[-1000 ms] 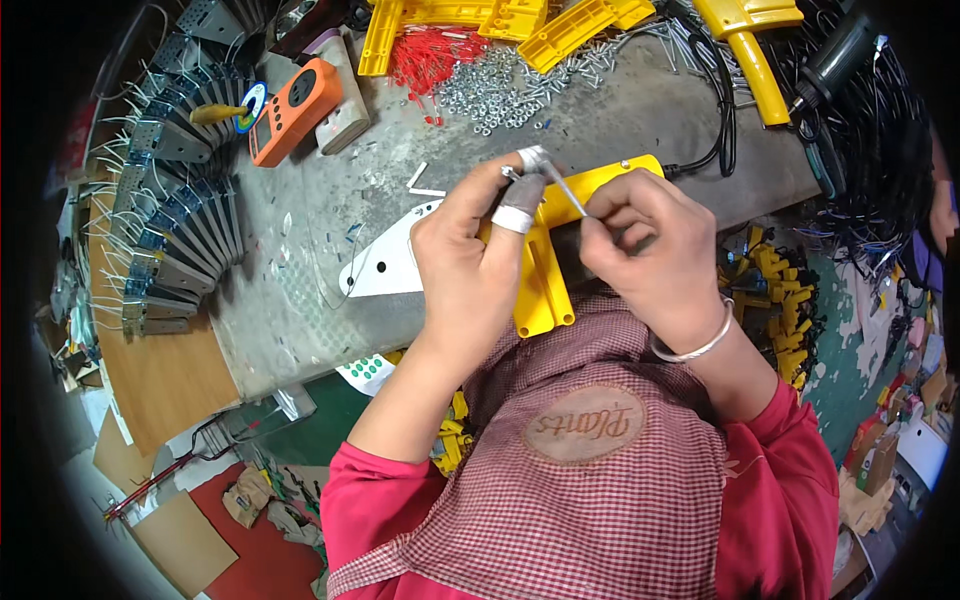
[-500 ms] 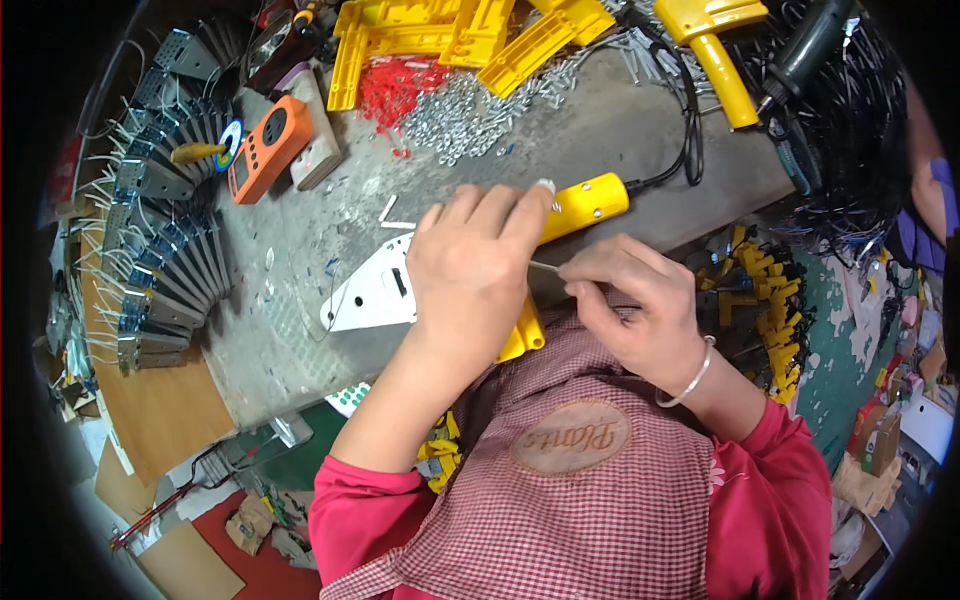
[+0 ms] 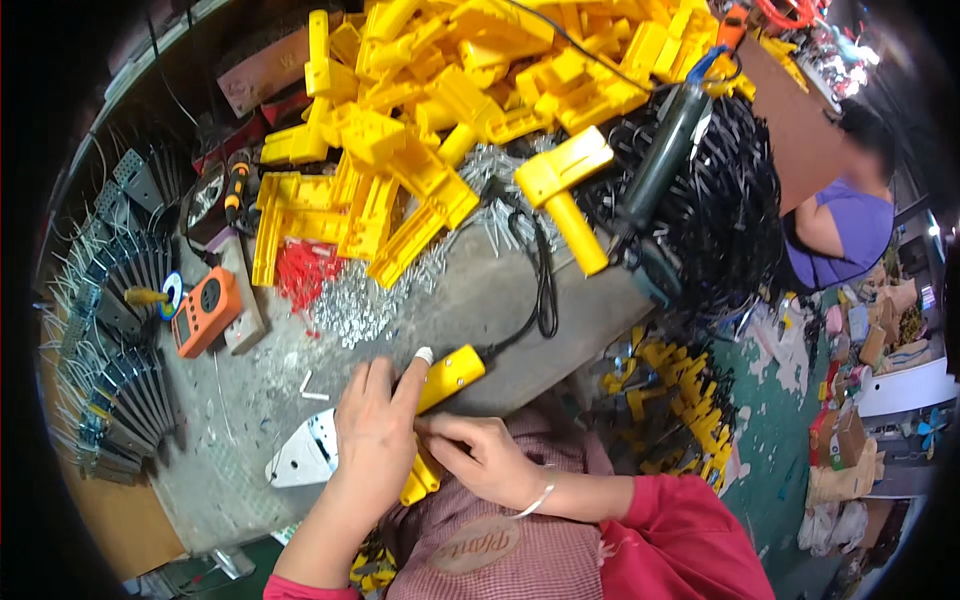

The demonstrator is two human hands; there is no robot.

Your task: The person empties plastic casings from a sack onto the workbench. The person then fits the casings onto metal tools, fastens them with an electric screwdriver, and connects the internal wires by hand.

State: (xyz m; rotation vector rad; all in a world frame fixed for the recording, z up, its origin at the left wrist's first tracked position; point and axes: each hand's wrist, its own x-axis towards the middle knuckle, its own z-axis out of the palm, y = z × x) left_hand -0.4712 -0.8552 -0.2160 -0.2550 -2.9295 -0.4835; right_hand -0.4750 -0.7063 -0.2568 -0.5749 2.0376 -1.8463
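Yellow tool [image 3: 452, 378] lies across the front edge of the table [image 3: 222, 440], one yellow arm reaching past that edge toward the checked apron [image 3: 545, 455]. A white tapering plate [image 3: 304, 455] sticks out on its left, over the tabletop, and a black cable [image 3: 545, 295] leaves its other end and loops toward the table's far edge.

The person's left hand [image 3: 375, 432] lies back up over the middle of the tool, its fingers bent and near one another, one tip wrapped in white; their undersides are hidden, so whether they close on it cannot be told. The right hand [image 3: 487, 462] comes in from the right, thumb and forefinger narrow, tips against the tool beside the left hand; whether they pinch anything cannot be told.

Toward the table's left edge stand rows of metal brackets [image 3: 125, 395], with an orange meter [image 3: 207, 312] nearby. Farther back are small red pieces [image 3: 306, 272], silver hardware [image 3: 368, 305] and a heap of yellow housings [image 3: 440, 100]. A dark power driver [image 3: 662, 150] and black cords [image 3: 728, 190] occupy the far right corner.
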